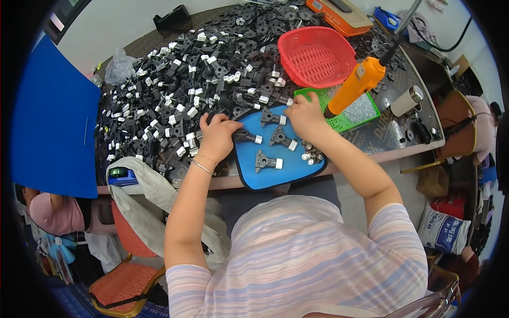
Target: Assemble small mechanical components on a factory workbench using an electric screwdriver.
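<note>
- Mat (254, 177), blue and dark-edged, lies at the near edge of the table (371, 144), bearing four black brackets with white ends.
- Nearest bracket (268, 160): by the mat's near edge, long axis roughly parallel to the table's near edge, white end rightward.
- Middle bracket (281, 138): axis slanting, white end toward the mat's near right corner.
- Far bracket (272, 117): near the mat's far edge, white end rightward.
- Left bracket (247, 136): at the mat's left edge, white end rightward and slightly nearward.
- Left hand (218, 135): palm down, fingers bent, beside the left bracket and the pile (175, 100) of similar pieces; whether it grasps anything I cannot tell.
- Right hand (306, 115): fingers curled at the mat's far right corner, by the green tray (337, 125); its grip is hidden.
- Orange screwdriver (358, 87): tilted, tip down beside the right hand.
- Small metal pieces (310, 161): clustered at the mat's right edge.
</note>
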Available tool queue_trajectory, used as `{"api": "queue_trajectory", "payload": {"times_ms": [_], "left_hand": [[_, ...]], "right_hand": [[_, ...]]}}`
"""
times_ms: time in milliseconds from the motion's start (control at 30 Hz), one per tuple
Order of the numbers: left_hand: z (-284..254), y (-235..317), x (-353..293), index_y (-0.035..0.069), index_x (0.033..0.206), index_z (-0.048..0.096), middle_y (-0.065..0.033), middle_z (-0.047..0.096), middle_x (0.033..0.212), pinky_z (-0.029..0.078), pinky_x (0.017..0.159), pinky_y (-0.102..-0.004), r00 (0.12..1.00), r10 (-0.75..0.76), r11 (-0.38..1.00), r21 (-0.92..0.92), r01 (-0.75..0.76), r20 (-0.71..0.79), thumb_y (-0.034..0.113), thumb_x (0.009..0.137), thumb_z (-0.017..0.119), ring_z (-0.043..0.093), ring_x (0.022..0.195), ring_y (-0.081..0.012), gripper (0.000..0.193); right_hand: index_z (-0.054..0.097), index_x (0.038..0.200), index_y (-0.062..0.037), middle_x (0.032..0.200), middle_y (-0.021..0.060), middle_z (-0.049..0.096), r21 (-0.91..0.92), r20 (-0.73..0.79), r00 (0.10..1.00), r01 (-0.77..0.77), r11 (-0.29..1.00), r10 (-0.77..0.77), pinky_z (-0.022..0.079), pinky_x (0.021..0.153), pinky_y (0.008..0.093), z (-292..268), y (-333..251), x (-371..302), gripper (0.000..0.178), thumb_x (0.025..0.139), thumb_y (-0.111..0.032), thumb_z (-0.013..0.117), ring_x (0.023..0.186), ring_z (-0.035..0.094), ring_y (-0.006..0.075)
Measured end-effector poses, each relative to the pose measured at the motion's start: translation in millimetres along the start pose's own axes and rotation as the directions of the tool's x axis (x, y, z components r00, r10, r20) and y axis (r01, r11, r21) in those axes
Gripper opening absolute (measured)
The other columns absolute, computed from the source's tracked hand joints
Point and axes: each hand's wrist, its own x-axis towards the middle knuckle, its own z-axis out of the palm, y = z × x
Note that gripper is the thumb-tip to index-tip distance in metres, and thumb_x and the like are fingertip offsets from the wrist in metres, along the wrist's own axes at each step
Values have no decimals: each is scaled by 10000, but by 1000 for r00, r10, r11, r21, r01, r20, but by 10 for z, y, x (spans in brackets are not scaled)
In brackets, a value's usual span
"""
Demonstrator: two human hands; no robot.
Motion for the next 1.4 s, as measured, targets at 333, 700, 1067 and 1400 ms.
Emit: {"api": "queue_trajectory", "payload": {"times_ms": [333,700,1067,1400], "left_hand": [[46,-231,270,166,995,685,34,666,977,160,1044,-557,999,-20,993,115,23,-33,-33,728,531,519,1016,-193,367],[-139,29,95,120,1133,584,-22,586,1168,176,1032,-562,971,23,995,104,2,-240,-24,740,523,487,1115,-232,423],[-5,561,-902,72,958,611,-58,572,994,297,987,-449,991,75,983,-160,-92,-109,293,724,719,525,1010,-248,340],[-35,614,-1051,52,966,630,-75,579,992,333,950,-440,989,35,978,-200,-64,-146,325,732,710,520,991,-261,368]], "right_hand": [[678,924,-107,896,11,655,36,102,991,-88,995,84,338,922,468,52,74,265,225,767,-94,518,999,531,188],[649,980,-112,934,18,642,146,-307,951,-1,989,46,362,870,442,66,186,50,245,753,-92,559,987,540,213],[661,827,-111,792,11,625,376,-25,999,38,926,-31,379,929,439,-324,-222,-942,93,738,-109,635,806,582,191],[659,782,-99,759,17,606,295,58,996,53,954,-73,338,959,494,-449,-300,-1046,62,725,-113,638,826,571,183]]}}
